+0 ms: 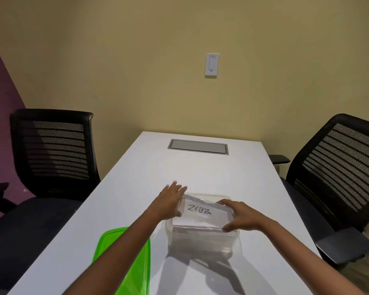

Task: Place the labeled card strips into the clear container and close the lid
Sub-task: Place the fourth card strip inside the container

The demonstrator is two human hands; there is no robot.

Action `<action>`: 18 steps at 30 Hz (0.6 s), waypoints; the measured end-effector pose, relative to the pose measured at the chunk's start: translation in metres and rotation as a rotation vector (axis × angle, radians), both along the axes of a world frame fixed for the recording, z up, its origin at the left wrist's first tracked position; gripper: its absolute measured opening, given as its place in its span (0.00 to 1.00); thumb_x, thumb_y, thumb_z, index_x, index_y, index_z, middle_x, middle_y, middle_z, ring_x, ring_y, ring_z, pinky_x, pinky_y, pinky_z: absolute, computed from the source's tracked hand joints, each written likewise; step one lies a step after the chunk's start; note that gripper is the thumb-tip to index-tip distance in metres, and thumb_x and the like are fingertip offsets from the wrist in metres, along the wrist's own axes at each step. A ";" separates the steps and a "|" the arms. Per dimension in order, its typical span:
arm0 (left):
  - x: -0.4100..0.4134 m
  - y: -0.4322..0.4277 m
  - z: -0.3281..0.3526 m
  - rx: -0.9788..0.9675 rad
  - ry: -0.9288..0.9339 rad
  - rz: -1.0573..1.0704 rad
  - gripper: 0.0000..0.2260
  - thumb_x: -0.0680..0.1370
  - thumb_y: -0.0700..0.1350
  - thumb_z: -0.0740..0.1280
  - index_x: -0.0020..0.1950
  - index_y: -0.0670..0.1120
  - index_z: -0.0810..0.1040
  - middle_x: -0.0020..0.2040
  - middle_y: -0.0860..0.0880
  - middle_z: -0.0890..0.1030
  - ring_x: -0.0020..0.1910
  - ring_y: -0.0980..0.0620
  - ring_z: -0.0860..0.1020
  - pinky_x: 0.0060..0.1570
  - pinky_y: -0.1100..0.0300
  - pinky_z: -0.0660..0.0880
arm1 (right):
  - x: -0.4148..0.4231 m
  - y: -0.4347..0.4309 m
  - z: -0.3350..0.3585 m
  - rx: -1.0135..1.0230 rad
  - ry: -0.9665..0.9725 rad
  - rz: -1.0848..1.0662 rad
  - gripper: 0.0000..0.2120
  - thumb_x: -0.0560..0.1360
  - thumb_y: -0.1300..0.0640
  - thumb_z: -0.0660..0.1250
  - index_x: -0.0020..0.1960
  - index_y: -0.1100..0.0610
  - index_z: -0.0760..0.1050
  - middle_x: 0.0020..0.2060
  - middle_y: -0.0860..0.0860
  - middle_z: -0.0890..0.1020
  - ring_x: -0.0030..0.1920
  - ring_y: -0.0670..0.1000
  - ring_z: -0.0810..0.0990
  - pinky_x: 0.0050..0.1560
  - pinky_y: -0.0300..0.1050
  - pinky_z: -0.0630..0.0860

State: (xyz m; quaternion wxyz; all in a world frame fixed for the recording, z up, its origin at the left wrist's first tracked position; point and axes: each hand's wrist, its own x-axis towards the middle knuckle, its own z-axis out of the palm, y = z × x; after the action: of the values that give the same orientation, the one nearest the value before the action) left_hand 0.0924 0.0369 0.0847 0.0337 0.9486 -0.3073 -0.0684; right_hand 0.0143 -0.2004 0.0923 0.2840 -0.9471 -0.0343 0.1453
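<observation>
A clear plastic container (201, 239) stands on the white table in front of me. A stack of white card strips (202, 213) sits tilted at its mouth; the top one reads "ZEBRA". My left hand (170, 202) grips the stack's left end, thumb on top and fingers stretched past the far rim. My right hand (239, 216) pinches the right end between thumb and fingers. The green lid (107, 245) lies flat on the table to the left of the container, partly hidden under my left forearm.
The white table (149, 171) has a grey cable hatch (198, 146) near its far end. One black mesh chair (51, 150) stands at the left side, another chair (337, 171) at the right. A wall switch (212, 64) is on the yellow wall.
</observation>
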 end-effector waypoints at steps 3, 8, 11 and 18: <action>0.006 -0.005 -0.004 0.051 0.021 -0.045 0.38 0.74 0.47 0.70 0.77 0.44 0.53 0.76 0.44 0.61 0.77 0.48 0.55 0.76 0.54 0.53 | 0.004 -0.007 0.000 -0.051 -0.005 0.042 0.31 0.65 0.57 0.73 0.66 0.47 0.66 0.56 0.53 0.77 0.47 0.51 0.74 0.44 0.42 0.72; 0.017 -0.015 -0.010 0.095 0.079 0.000 0.37 0.72 0.48 0.72 0.76 0.48 0.56 0.70 0.45 0.70 0.69 0.47 0.69 0.65 0.53 0.67 | 0.012 -0.014 -0.006 -0.123 -0.020 0.098 0.33 0.67 0.57 0.71 0.69 0.48 0.63 0.64 0.52 0.74 0.56 0.49 0.72 0.54 0.42 0.71; 0.022 -0.018 -0.018 0.125 0.088 0.011 0.30 0.75 0.47 0.68 0.75 0.49 0.61 0.69 0.45 0.70 0.68 0.47 0.70 0.62 0.53 0.70 | 0.018 -0.014 -0.012 -0.243 -0.013 0.174 0.34 0.68 0.56 0.69 0.71 0.48 0.60 0.66 0.52 0.73 0.62 0.54 0.72 0.62 0.48 0.71; 0.031 -0.022 -0.042 0.159 0.279 0.000 0.30 0.75 0.48 0.69 0.75 0.49 0.62 0.72 0.46 0.66 0.71 0.47 0.66 0.68 0.50 0.67 | 0.030 -0.016 -0.036 -0.261 -0.004 0.241 0.34 0.66 0.56 0.68 0.70 0.49 0.60 0.65 0.53 0.73 0.63 0.54 0.72 0.62 0.48 0.71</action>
State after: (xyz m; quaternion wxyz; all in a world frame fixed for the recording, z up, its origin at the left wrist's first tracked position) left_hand 0.1237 0.0148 0.0423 0.0009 0.9295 -0.2931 -0.2238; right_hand 0.0445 -0.2160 0.0559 0.1391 -0.9652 -0.1291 0.1798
